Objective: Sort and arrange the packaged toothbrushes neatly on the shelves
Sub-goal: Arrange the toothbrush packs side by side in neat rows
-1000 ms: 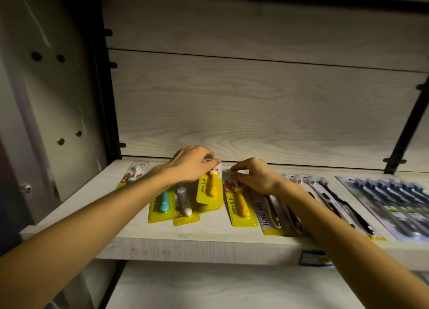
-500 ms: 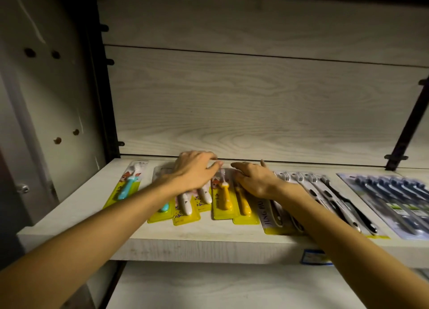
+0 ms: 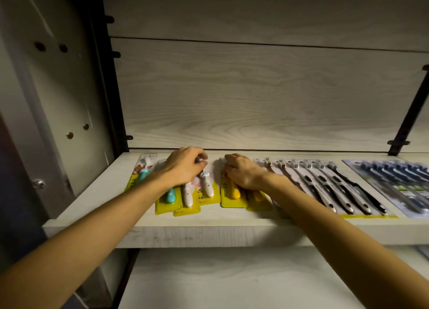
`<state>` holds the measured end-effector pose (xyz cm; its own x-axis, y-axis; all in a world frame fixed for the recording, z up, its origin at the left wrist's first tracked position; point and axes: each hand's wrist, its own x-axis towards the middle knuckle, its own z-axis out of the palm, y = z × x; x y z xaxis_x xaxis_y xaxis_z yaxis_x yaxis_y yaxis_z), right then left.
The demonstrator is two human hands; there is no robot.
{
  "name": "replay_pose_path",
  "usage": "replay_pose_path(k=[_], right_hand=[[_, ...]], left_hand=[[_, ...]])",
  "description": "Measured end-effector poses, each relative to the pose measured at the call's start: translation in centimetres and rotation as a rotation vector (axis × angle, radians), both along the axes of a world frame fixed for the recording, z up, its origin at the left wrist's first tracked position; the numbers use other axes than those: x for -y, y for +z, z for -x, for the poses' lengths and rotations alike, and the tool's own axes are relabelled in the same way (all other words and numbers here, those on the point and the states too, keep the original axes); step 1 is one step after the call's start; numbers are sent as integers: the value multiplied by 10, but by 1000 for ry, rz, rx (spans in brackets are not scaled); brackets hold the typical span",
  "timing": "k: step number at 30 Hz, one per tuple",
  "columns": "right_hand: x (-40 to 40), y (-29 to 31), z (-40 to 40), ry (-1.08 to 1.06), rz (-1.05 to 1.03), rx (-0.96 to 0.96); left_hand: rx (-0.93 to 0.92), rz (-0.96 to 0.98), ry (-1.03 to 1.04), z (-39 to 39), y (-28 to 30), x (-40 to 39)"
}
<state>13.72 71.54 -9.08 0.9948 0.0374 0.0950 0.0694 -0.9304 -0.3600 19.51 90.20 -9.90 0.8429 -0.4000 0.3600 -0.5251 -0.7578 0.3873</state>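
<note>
Shelf [image 3: 144, 229], pale wood-grain board, holds all stock; packs lie flat, handles toward front edge, heads toward back panel – prob. so cards read from the aisle

Item 1: kids' toothbrush packs, yellow cards, at approx 9–10 o'clock of shelf
- blue-handled pack [image 3: 142, 174] far left, alone, slightly angled
- teal-handled pack [image 3: 170, 196], white-handled pack [image 3: 187, 196], second white pack [image 3: 207, 188] overlapping, fanned unevenly; not yet squared
- orange-handled pack [image 3: 234, 192] w/ another orange one just at its 3 o'clock, partly under the wrist

Item 2: adult multi-pack [image 3: 325, 188], white/black handles, yellow strip at front, approx 3 o'clock of the hands; row looks even

Item 3: dark blue multi-pack [image 3: 394, 183], far right, 3 o'clock edge; partly cut off by frame

Hands
- left hand [image 3: 183, 167]: fingers curled down on top ends of the teal/white packs, seems to pinch a card's upper edge; exact pack can't tell
- right hand [image 3: 241, 171]: fingers bent, pressing on top of orange packs, likely steadying them while the left group is shifted; whether it pinches a card – can't tell

Judgement: step in hand = grouping kids' packs by colour and closing gaps. Overlapped blister cards slide easily, so a push may skew neighbours
</note>
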Motion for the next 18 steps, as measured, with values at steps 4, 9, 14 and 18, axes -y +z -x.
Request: replay_pose_path(k=[4, 9, 14, 18], right_hand=[[-4, 0, 5, -27, -81, 39], [-5, -2, 5, -38, -173, 87], [0, -2, 2, -26, -232, 138], [6, -5, 3, -2, -241, 126]], left_hand=[[-4, 103, -17, 1, 0, -2], [15, 181, -71, 4, 2, -2], [41, 222, -46, 7, 2, -3], [42, 224, -45, 11, 4, -1]])
